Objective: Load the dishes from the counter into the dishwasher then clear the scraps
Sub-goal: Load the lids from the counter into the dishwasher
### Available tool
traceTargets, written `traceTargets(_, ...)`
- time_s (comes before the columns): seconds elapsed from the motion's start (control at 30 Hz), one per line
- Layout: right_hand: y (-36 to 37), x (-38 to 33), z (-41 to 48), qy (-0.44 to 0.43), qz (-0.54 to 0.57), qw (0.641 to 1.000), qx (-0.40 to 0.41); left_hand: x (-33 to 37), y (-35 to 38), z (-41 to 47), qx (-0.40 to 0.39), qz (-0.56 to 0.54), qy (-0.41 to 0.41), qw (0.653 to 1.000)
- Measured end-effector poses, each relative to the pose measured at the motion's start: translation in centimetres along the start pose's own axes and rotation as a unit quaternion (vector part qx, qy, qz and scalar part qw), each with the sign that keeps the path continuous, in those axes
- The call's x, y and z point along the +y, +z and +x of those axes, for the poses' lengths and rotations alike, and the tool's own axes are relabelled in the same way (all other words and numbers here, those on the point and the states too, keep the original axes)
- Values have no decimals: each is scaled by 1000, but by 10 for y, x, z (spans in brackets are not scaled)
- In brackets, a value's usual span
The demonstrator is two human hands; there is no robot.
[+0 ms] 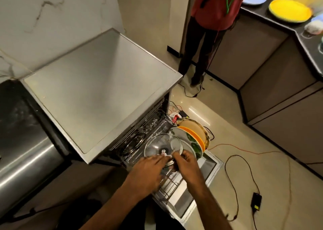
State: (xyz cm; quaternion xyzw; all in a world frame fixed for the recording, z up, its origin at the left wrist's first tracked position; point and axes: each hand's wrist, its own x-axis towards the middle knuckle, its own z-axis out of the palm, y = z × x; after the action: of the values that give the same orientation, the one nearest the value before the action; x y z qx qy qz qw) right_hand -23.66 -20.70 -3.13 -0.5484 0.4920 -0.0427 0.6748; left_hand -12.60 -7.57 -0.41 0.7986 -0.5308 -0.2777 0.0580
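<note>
Over wire rack [171, 184], round glass lid [160, 145], right hand [186, 161] fingers clamping rim, left hand [150, 166] fingers flat atop

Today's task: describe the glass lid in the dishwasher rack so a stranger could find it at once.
Find the steel dishwasher with its rack pulled out. Plates stand on edge; the glass lid is nearest the camera, with the left hand and right hand on it. Unlike the orange plate and leaf-patterned plate behind, it is see-through, metal-rimmed.
</note>
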Motion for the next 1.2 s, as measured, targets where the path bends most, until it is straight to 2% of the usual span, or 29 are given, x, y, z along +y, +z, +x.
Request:
traceTargets(0.2,-1,21,87,61,10,998,-20,-38,38,89,-19,67,-19,997)
traceTargets(0.3,7,39,154,65,-6,998,-19,-61,51,142,-10,76,-27,997)
traceTargets(0.43,27,72,250,57,-20,998,-5,-97,86,217,-45,84,-77,992)
traceTargets(0.6,52,115,337,74,64,995,-10,-150,140,291,8,64,-119,991)
traceTargets(0.7,61,143,355,79,87,993,-9,-191,172,331,25,65,-150,986)
traceTargets(0.93,58,217,350,134,110,984,-49,-257,211,390,-2,103,-225,969)
traceTargets(1.1,47,223,328,154,99,981,-70,-278,230,405,7,86,-260,962)
traceTargets(1.2,44,215,310,153,88,981,-77,-285,234,410,28,14,-298,954)
